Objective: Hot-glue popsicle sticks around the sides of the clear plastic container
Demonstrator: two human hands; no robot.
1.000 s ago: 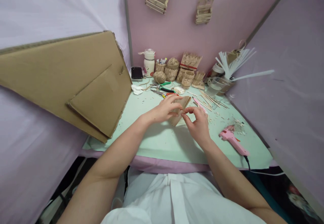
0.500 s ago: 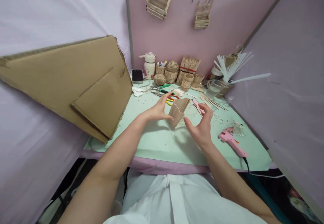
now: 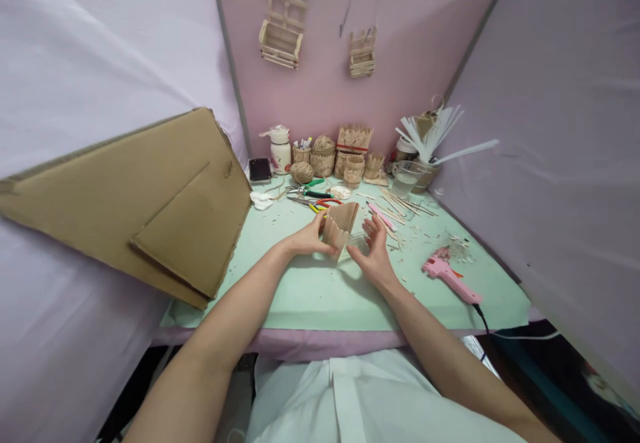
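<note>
A mint-green covered table (image 3: 325, 303) spans the booth, with a large sheet of cardboard (image 3: 175, 196) propped at its left side and a pink glue gun (image 3: 453, 279) lying towards the right, beyond the reach of the curled fingers. At center, a worker's two hands are apart: the left hand (image 3: 311, 237) is closed on the side of a small wooden holder (image 3: 340, 226), thumb low on the near face and fingers around behind, while the right hand (image 3: 376, 253) is open and empty, palm turned inward.

The holder sits between them, at the left hand and just beside the right thumb; whether that thumb touches it cannot be told. Its long axis tilts, the base towards the worker and the top leaning away and slightly right. Pliers (image 3: 319, 194) lie beyond the left hand, and thin wooden sticks (image 3: 407, 203) beyond the right.
</note>
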